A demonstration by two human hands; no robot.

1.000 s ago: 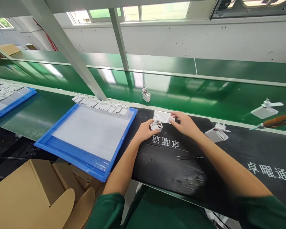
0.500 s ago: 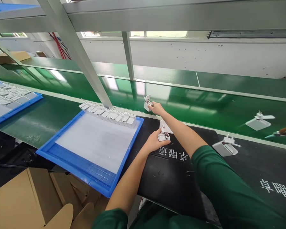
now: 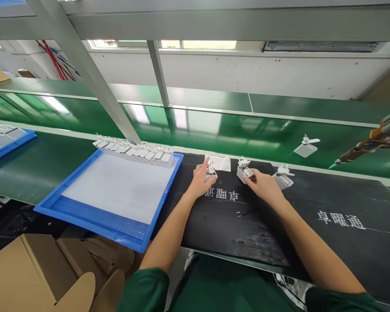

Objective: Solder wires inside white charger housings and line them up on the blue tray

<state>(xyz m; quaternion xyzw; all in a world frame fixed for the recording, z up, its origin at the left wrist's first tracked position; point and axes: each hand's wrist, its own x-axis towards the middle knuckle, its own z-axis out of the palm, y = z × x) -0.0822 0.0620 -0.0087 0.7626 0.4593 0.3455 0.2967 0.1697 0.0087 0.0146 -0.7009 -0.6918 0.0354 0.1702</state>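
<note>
My left hand (image 3: 199, 180) is closed around a small white open charger housing (image 3: 211, 174) with plug pins, on the black mat. To its right, my right hand (image 3: 261, 183) grips a second open white housing (image 3: 245, 171) between thumb and fingers, also at the mat. Just beyond my right fingers stands another open housing (image 3: 282, 177) with its lid tilted out. Behind my left hand lies a white sheet (image 3: 219, 163) at the mat's back edge.
A blue tray (image 3: 94, 232) on the left carries a row of white housings (image 3: 133, 151). One more housing (image 3: 306, 147) sits on the green belt, near a pointed tool (image 3: 360, 149). Cardboard boxes (image 3: 29, 273) stand at lower left. Grey metal beams cross above.
My right hand has come back from the green belt to the mat with a housing. My left hand's housing now shows plug pins upright. The view has shifted to the right.
</note>
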